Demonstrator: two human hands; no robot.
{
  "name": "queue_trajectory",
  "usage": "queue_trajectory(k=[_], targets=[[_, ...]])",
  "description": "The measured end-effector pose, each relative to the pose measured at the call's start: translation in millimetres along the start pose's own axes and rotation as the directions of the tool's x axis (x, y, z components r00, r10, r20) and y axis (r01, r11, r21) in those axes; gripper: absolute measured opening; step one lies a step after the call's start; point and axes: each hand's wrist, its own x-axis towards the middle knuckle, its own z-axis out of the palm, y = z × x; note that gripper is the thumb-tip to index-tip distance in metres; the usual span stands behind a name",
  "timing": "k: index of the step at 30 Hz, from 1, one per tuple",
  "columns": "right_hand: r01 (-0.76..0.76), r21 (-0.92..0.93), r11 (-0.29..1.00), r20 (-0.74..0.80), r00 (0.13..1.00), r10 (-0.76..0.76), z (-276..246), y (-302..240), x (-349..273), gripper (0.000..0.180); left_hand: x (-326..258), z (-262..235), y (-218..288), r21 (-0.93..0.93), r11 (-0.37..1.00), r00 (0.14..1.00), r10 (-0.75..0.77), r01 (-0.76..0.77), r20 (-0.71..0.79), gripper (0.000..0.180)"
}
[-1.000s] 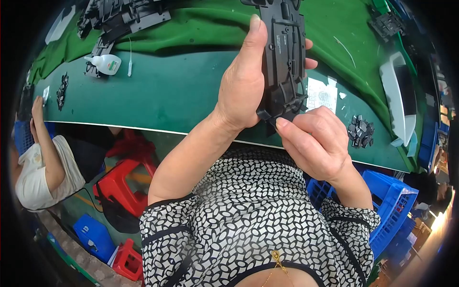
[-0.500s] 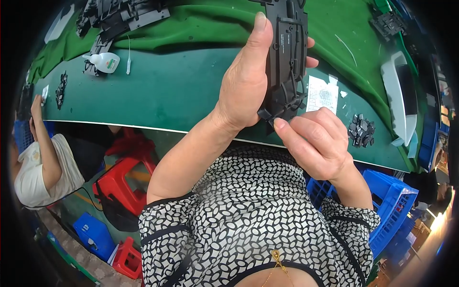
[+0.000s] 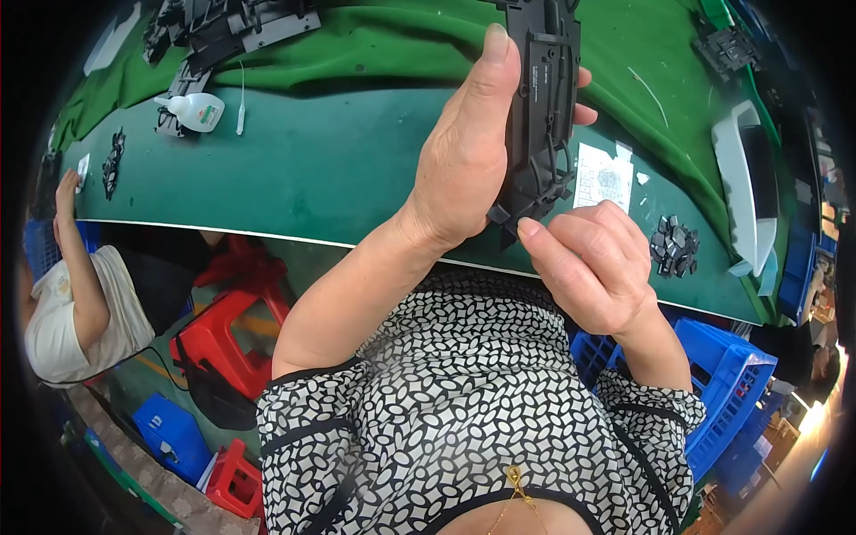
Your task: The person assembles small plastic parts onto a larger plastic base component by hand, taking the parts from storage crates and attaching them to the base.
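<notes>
My left hand (image 3: pixel 468 147) is wrapped round a long black plastic part (image 3: pixel 539 98), its thumb along the near side and fingertips showing past the far edge. The part stands tilted up over the table edge, with a thin black cable running along its face. At its lower end, my right hand (image 3: pixel 593 263) is closed, thumb and curled forefinger against a small black corner piece. What lies between those fingertips is hidden. To the right of the hands are a printed paper sheet (image 3: pixel 604 176) and a pile of small black pieces (image 3: pixel 674 247).
On the green table (image 3: pixel 294 169) lie a white squeeze bottle (image 3: pixel 198 112), a thin white stick (image 3: pixel 241 111) and more black parts (image 3: pixel 236 36). A white tray (image 3: pixel 744 187) stands at right. A co-worker (image 3: pixel 85 303) sits at left beside a red stool (image 3: pixel 218 343). A blue crate (image 3: pixel 727 374) is by my right arm.
The black part and my left hand have shifted slightly right, and the part has turned a little. My right thumb has slid slightly along its lower end.
</notes>
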Motion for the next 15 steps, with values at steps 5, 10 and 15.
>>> queue_trajectory(k=[5, 10, 15], targets=[[0.006, 0.031, 1.0, 0.03, 1.0, -0.007, -2.8, -0.8, 1.7, 0.034, 0.9, 0.7, -0.2, -0.009, 1.0, 1.0, -0.007, 0.007, 0.01, 0.068], [0.014, 0.026, 1.0, 0.037, 0.999, -0.015, -3.3, -1.5, 3.3, 0.032, 0.7, 0.3, 0.9, 0.004, 1.0, 1.0, 0.004, -0.004, 0.006, 0.069], [0.021, 0.017, 1.0, 0.054, 0.998, -0.022, -2.2, -1.3, -0.3, 0.032, -1.5, -0.8, 1.1, 0.078, 0.996, 0.999, 0.03, -0.032, 0.036, 0.071]])
